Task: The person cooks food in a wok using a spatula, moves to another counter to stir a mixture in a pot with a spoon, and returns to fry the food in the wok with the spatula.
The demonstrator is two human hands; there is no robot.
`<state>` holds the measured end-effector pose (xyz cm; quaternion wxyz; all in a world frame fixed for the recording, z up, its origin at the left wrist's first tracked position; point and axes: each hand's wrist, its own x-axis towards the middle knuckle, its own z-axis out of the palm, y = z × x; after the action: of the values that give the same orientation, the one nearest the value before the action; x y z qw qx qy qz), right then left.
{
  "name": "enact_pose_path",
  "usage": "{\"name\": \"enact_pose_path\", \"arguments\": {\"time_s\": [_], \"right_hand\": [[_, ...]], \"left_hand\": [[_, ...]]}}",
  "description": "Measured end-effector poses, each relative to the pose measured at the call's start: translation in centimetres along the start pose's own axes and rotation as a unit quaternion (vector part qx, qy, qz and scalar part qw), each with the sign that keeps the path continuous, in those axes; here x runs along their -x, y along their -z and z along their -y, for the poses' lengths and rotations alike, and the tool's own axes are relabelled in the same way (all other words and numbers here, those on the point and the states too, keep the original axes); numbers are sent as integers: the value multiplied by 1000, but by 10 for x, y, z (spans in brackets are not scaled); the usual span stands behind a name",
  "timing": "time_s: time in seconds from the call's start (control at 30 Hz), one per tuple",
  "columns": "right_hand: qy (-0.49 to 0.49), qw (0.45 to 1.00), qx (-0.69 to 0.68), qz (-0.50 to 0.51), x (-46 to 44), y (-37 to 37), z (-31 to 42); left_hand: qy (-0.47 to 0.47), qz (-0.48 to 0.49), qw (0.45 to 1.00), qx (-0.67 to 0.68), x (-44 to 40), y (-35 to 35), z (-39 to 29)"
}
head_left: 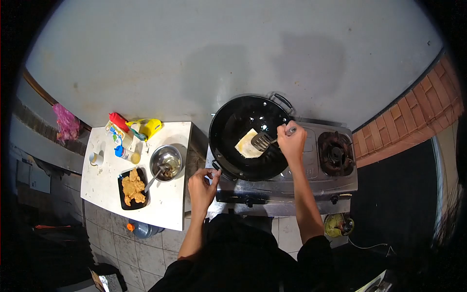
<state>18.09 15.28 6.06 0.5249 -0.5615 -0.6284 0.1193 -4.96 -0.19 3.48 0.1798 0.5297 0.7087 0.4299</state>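
Observation:
A black wok [228, 104] sits on the left side of the gas stove [306, 165]. In it lies a pale, folded flat piece of food [248, 146], roughly square, with a yellowish patch. My right hand [292, 141] is closed around the handle of a slotted spatula [261, 141], whose dark blade rests on the right part of the food. At the wok's near left rim, my left hand [202, 187] pinches the wok's side handle [217, 166] between thumb and fingers.
A white table [165, 207] on the left bears a metal bowl [180, 158] with a spoon, a black tray [126, 198] of fried food, bottles [128, 155] and a yellow packet [152, 127]. A bare burner [335, 153] is on the right. A green gas cylinder [333, 225] stands below.

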Motion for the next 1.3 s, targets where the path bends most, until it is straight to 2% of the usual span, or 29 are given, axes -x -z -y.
{"name": "enact_pose_path", "arguments": {"time_s": [0.17,0.23,0.43,0.63,0.87,1.1,1.3], "right_hand": [[21,999,-21,44,-10,20,-11],[36,992,18,123,-14,33,-1],[37,979,19,202,-23,45,20],[83,965,6,250,-30,24,10],[84,946,27,311,-40,8,9],[90,937,32,335,-59,-6,18],[123,930,16,346,-69,-14,20]], "left_hand": [[8,0,1000,5,0,2,-4],[4,-1,1000,-1,0,1,-1],[-4,4,1000,4,0,1,-2],[10,7,1000,18,1,1,-4],[9,10,1000,6,0,-2,1],[-14,0,1000,12,1,-2,-1],[7,1,1000,13,2,-2,0]]}}
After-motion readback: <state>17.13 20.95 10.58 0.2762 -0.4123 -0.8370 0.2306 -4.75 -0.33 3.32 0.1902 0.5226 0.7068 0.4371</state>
